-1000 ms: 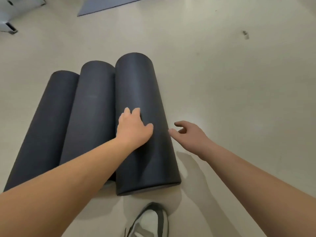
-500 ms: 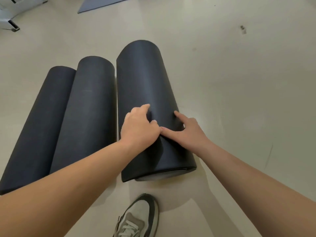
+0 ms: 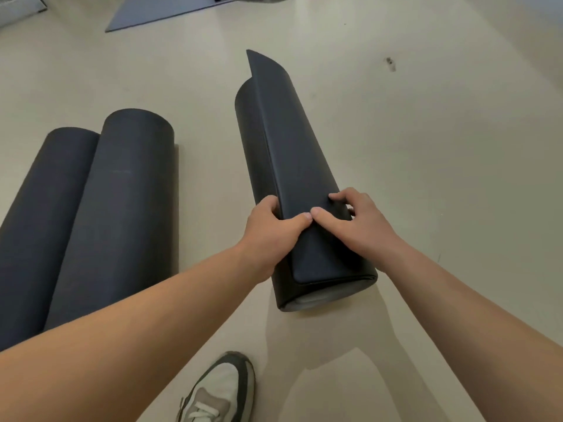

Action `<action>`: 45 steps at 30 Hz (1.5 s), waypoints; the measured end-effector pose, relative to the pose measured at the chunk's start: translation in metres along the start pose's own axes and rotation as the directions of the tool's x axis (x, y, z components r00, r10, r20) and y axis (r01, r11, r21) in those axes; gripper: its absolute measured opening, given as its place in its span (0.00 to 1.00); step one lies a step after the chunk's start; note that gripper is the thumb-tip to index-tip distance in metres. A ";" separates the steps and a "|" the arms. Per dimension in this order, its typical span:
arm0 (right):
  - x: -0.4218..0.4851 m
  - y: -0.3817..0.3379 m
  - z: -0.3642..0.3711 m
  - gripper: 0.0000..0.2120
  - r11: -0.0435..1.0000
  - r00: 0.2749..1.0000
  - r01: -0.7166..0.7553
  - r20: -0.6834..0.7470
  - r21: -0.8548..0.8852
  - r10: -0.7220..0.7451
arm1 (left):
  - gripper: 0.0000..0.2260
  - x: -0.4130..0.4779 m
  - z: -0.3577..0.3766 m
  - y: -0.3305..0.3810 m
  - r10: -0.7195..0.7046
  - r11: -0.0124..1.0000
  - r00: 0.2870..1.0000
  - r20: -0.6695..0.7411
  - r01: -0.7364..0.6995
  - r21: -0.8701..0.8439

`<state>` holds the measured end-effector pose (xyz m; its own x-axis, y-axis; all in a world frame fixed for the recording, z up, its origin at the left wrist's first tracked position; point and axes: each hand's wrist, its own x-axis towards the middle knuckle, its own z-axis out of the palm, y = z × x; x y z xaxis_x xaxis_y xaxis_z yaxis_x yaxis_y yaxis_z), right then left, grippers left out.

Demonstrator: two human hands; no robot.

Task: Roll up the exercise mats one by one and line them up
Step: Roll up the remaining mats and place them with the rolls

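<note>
Three dark rolled exercise mats lie on the pale floor. Two of them, the left roll (image 3: pixel 42 214) and the middle roll (image 3: pixel 122 208), lie side by side and touch. The third roll (image 3: pixel 292 166) lies apart to their right, angled, with its loose outer flap lifted along the top and sticking up at the far end. My left hand (image 3: pixel 271 229) grips the flap's left edge near the roll's near end, thumb on top. Beside it, my right hand (image 3: pixel 356 220) holds the roll's right side with fingers curled on the flap, its thumb touching my left thumb.
A flat grey-blue mat (image 3: pixel 161 12) lies on the floor at the far top. A white object (image 3: pixel 18 7) sits in the top left corner. My shoe (image 3: pixel 219 391) stands on the floor just below the third roll. Bare floor spreads to the right.
The third roll has moved right, away from the other two, leaving a gap. Its outer flap has come loose. Both hands now hold it near the near end.
</note>
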<state>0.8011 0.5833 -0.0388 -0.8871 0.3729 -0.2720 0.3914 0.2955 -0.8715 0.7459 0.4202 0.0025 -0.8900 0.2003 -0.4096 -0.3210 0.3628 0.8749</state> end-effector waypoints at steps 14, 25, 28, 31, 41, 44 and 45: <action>-0.033 0.006 -0.093 0.64 0.773 0.987 0.153 0.055 -0.616 -0.152 | 0.11 -0.008 0.045 0.032 0.037 0.509 0.748 0.663 -0.585 0.631; -0.032 0.017 -0.088 0.61 0.457 0.970 0.241 0.223 -0.856 -0.094 | 0.46 -0.003 0.034 0.015 0.111 0.157 0.797 0.593 -0.603 0.782; -0.027 0.009 -0.085 0.59 0.403 0.973 0.230 0.202 -0.886 -0.111 | 0.32 -0.002 0.034 0.015 0.076 0.198 0.803 0.591 -0.593 0.780; -0.026 0.004 -0.082 0.65 0.374 0.977 0.213 0.207 -0.903 -0.055 | 0.15 -0.010 0.037 0.002 0.006 0.108 0.783 0.622 -0.619 0.778; -0.035 -0.014 -0.059 0.58 0.437 0.917 0.346 0.398 -0.830 0.032 | 0.14 0.005 -0.023 -0.013 0.067 -0.061 0.658 0.750 -0.748 0.661; -0.038 -0.020 -0.050 0.53 0.457 0.920 0.353 0.391 -0.817 -0.012 | 0.17 0.009 -0.049 -0.016 0.172 0.065 0.666 0.726 -0.743 0.666; -0.037 -0.021 -0.046 0.53 0.442 0.927 0.347 0.375 -0.827 -0.027 | 0.21 0.012 -0.056 -0.016 0.225 0.154 0.717 0.660 -0.695 0.703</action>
<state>0.8372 0.6040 0.0085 -0.9245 0.0081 -0.3811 0.0673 0.9875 -0.1422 0.7226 0.3652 -0.0018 -0.4968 0.8257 -0.2672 0.7965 0.5560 0.2374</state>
